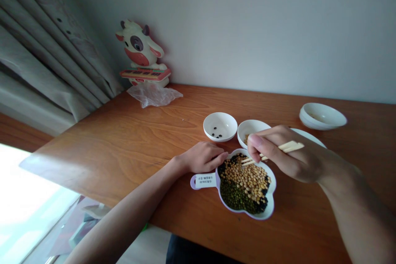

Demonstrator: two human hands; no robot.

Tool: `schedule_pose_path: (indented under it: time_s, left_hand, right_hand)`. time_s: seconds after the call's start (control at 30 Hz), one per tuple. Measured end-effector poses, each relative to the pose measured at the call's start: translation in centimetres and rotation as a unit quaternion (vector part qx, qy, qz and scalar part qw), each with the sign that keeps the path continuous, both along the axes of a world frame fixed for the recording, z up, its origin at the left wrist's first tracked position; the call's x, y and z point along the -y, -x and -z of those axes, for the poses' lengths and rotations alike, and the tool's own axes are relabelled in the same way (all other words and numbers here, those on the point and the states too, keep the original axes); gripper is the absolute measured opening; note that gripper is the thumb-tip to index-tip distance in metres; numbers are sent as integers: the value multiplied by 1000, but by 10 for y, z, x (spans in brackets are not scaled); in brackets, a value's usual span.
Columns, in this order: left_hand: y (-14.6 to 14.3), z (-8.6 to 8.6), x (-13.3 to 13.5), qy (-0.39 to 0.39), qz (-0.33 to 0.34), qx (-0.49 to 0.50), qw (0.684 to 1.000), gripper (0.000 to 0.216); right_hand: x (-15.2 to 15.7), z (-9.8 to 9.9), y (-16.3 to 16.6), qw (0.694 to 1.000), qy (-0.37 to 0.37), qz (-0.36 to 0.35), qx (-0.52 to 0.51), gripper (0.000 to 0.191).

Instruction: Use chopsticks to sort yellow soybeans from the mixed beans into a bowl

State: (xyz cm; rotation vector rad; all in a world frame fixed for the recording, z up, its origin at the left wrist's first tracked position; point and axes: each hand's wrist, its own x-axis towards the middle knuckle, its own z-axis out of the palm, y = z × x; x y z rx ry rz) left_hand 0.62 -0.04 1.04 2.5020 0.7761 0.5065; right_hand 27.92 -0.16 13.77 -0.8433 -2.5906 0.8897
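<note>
Our right grip (291,165) holds 2 pale wooden chopsticks (291,146), tips among round tan beans (244,177) in the white lobed dish (268,213) on the brown wooden bench (148,132); our left grip (201,156) touches its rim, whether clasping we cannot tell. The beans look light, hard, slippery: best nipped mid-body

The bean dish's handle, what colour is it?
The handle is light purple, with a white label on it. The head view shows it best.

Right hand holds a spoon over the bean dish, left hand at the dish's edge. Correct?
Not a spoon: the head view shows the right hand holding chopsticks over the bean dish. The left hand is at the dish's edge, as you say.
</note>
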Motion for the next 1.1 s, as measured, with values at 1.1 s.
schedule_pose_path:
  time_s: [1.1]
  left_hand:
    - [-1,-2,0,3,-1,-3,1000,49]
  right_hand:
    - [-5,2,-10,999,14,28,-18,57]
